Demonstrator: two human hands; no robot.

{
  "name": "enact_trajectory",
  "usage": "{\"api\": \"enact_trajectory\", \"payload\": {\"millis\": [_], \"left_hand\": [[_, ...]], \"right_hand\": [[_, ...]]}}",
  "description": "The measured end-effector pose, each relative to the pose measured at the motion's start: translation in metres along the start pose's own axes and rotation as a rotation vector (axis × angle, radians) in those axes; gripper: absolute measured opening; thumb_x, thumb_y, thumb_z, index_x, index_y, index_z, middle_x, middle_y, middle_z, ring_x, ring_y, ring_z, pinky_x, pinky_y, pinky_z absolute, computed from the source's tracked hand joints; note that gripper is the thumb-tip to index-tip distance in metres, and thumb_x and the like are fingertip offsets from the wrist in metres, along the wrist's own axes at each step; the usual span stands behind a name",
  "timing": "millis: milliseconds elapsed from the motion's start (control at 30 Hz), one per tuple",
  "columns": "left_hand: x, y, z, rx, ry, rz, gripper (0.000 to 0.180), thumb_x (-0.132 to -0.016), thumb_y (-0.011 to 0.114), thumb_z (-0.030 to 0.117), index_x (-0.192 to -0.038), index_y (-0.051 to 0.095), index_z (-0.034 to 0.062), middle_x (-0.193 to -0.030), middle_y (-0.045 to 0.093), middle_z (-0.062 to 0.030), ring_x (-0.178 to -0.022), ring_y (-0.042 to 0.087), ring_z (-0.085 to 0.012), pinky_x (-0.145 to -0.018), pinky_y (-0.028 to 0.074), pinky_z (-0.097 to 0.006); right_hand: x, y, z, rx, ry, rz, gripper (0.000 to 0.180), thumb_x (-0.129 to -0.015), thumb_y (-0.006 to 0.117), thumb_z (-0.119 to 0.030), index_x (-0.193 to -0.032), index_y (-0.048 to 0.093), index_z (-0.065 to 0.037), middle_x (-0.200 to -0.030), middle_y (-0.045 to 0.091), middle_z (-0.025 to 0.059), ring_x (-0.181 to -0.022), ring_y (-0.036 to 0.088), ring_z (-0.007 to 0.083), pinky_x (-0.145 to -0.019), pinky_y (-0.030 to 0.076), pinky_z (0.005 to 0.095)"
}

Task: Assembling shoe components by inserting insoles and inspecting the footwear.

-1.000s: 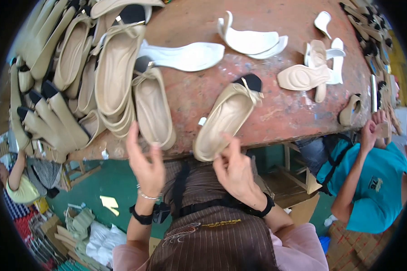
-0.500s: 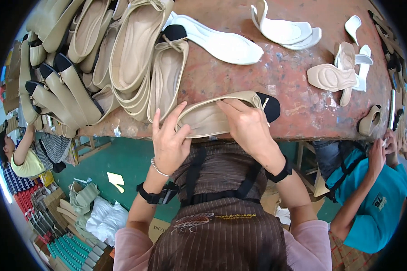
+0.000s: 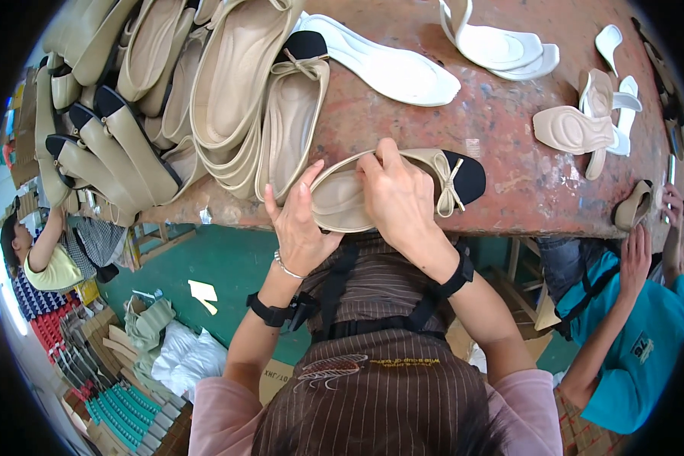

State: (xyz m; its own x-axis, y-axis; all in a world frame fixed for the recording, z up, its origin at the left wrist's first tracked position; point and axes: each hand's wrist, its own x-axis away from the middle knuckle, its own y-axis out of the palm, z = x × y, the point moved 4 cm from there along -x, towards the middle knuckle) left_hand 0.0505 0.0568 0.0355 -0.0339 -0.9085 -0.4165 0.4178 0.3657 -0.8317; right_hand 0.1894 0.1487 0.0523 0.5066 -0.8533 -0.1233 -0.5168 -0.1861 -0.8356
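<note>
A beige ballet flat (image 3: 337, 201) with a black toe cap and a thin bow lies at the table's front edge, toe to the right. My left hand (image 3: 300, 232) grips its heel end, index and middle fingers pointing up beside the rim. Over the shoe's middle, my right hand (image 3: 399, 197) is closed, with bent fingers reaching inside onto the insole and its far rim. The right fingertips are partly hidden. Just beyond my left hand stands another beige flat (image 3: 292, 110) with a black toe and a bow.
Stacked beige flats (image 3: 224, 91) crowd the table's left side. White insoles (image 3: 387, 67) lie at the back, with curved white insoles (image 3: 501, 49) and beige insoles (image 3: 574, 131) further right. A co-worker in teal (image 3: 623, 334) handles a small beige shoe (image 3: 632, 207); another person (image 3: 49, 247) is at left.
My right hand has moved slightly left and upright inside the shoe. The bow end has turned more toward me. My left fingers have shifted lower around the heel. The whole view has shifted a little.
</note>
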Motion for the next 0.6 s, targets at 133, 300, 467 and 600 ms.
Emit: {"api": "enact_trajectory", "payload": {"millis": [133, 300, 467, 600], "left_hand": [[0.001, 0.001, -0.003, -0.009, 0.025, -0.014, 0.127, -0.074, 0.088, 0.032, -0.161, -0.002, 0.0136, -0.142, 0.058, -0.0161, -0.125, 0.061, -0.0307, -0.122, -0.001, -0.055], [0.001, 0.001, -0.002, -0.053, 0.031, -0.011, 0.13, -0.074, 0.088, 0.031, -0.161, -0.008, 0.0129, -0.136, 0.062, -0.0161, -0.124, 0.062, -0.031, -0.122, 0.0, -0.057], [0.003, 0.003, -0.003, -0.034, 0.016, -0.027, 0.126, -0.077, 0.086, 0.033, -0.16, -0.007, 0.0119, -0.135, 0.062, -0.0157, -0.123, 0.063, -0.0307, -0.122, 0.001, -0.057], [0.004, 0.004, -0.004, -0.058, 0.025, -0.028, 0.125, -0.077, 0.085, 0.032, -0.16, -0.007, 0.0108, -0.134, 0.063, -0.0151, -0.122, 0.063, -0.0302, -0.122, 0.001, -0.058]], "right_hand": [[0.005, 0.003, 0.003, -0.041, -0.049, -0.004, 0.015, -0.076, 0.065, -0.003, -0.091, 0.06, -0.001, -0.093, 0.053, 0.0127, -0.082, 0.067, 0.0273, -0.065, 0.056, 0.039], [0.016, 0.0, 0.002, -0.09, -0.182, 0.027, 0.017, -0.078, 0.065, -0.004, -0.094, 0.058, -0.002, -0.093, 0.053, 0.0115, -0.085, 0.064, 0.0276, -0.07, 0.055, 0.0392], [0.021, -0.001, 0.003, -0.104, -0.247, 0.07, 0.022, -0.078, 0.065, -0.005, -0.099, 0.06, -0.002, -0.089, 0.055, 0.0095, -0.083, 0.062, 0.0272, -0.069, 0.054, 0.0393], [0.022, -0.004, 0.003, -0.162, -0.209, 0.106, 0.022, -0.075, 0.066, -0.005, -0.098, 0.068, -0.005, -0.087, 0.057, 0.0075, -0.082, 0.062, 0.025, -0.067, 0.055, 0.0383]]}}
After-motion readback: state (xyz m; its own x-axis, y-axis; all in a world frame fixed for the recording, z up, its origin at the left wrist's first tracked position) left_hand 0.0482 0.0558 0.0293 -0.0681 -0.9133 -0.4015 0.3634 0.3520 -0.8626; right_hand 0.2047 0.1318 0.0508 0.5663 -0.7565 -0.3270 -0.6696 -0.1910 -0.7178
